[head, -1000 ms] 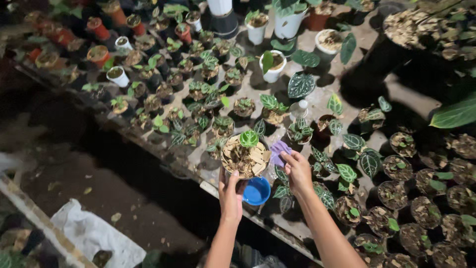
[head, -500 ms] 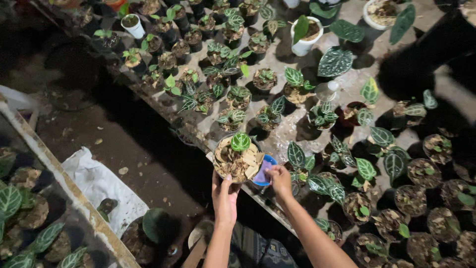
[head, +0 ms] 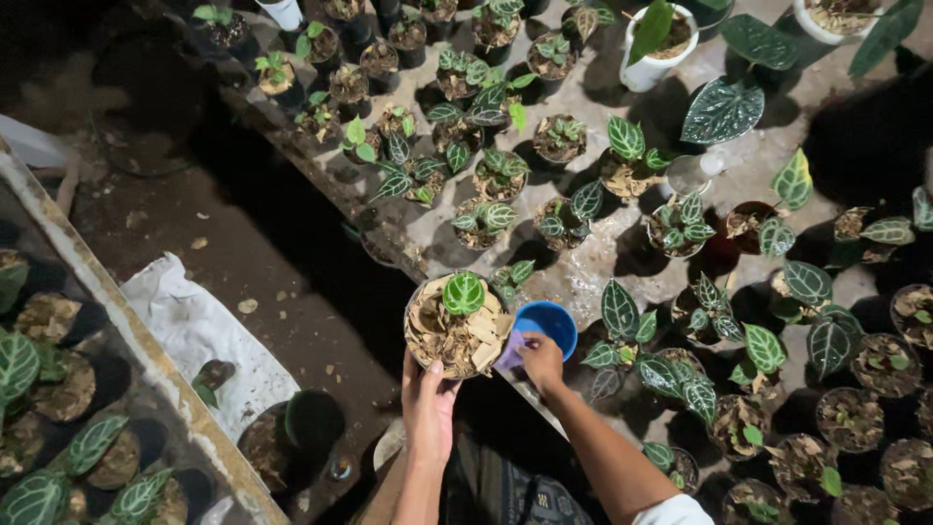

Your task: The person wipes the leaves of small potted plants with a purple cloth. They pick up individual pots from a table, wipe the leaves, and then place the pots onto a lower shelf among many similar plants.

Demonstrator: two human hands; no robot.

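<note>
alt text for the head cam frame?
Left hand holds a potted seedling filled with dry leaf bits; right hand holds a blue cup and a purple scrap beside it. Dozens of small veined-leaf plants sit on a concrete bench.

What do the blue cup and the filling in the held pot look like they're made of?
The blue cup in the right hand looks like smooth plastic, judging by its even colour and thin rim. The filling in the pot held by the left hand looks like dry brown leaf or bark pieces, matte and flaky.
</note>
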